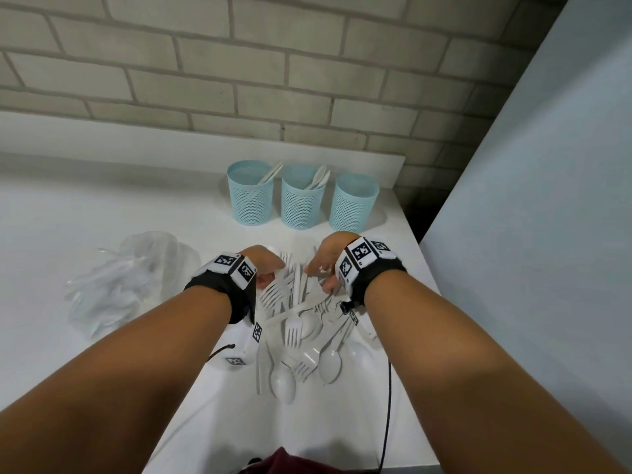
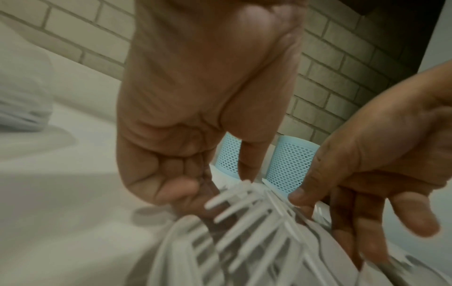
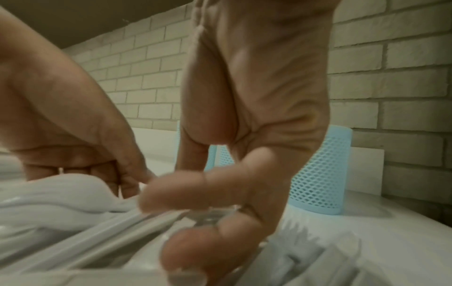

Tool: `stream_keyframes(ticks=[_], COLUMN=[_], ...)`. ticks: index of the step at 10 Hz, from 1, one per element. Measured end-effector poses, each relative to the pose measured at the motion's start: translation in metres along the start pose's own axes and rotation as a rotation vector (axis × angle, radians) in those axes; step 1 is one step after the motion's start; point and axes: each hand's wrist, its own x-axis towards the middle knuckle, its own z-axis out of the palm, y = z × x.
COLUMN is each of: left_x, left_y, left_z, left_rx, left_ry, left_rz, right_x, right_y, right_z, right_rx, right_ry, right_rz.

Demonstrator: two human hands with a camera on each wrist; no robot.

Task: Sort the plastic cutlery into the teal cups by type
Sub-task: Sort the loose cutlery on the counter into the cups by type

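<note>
Three teal mesh cups stand in a row at the back: the left cup and middle cup hold a few white pieces, and the right cup shows none. A pile of white plastic cutlery lies on the counter. My left hand is at the pile's far left. Its curled fingers and thumb close on the tine ends of a fan of forks. My right hand reaches down beside it. Its fingers are fairly straight and touch the cutlery, with the thumb held apart.
A crumpled clear plastic bag lies left of the pile. The white counter ends at a brick wall behind and a pale panel on the right. A black cable hangs near the counter's front right.
</note>
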Motion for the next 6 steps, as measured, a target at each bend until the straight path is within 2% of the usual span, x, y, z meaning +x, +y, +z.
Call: stream_keyframes(ticks=[1,2,3,4,5,6], left_x=[0.007,0.01,0.012,0.019,0.01,0.01], left_y=[0.002,0.0,0.0,-0.003,-0.003,-0.005], left_z=[0.004,0.005,0.004,0.001,-0.005,-0.013], left_rx=[-0.109,-0.243,-0.342,-0.339,-0.403,-0.45], left_ry=[-0.02,-0.009,-0.015,-0.073,-0.031,-0.022], left_rz=[-0.027,-0.028,-0.002,0.051,0.129,0.183], right_x=[0.0,0.015,0.026,0.033,0.032,0.031], right_y=[0.0,0.0,0.001,0.005,0.001,-0.007], right_z=[0.01,0.014,0.019,0.023,0.02,0.014], right_rx=[-0.009,0.066,0.222,0.399,0.455,0.357], right_ry=[0.065,0.037,-0.01,-0.022,-0.065,-0.159], right_rz=[-0.043,-0.038,-0.034,-0.014,0.042,0.085])
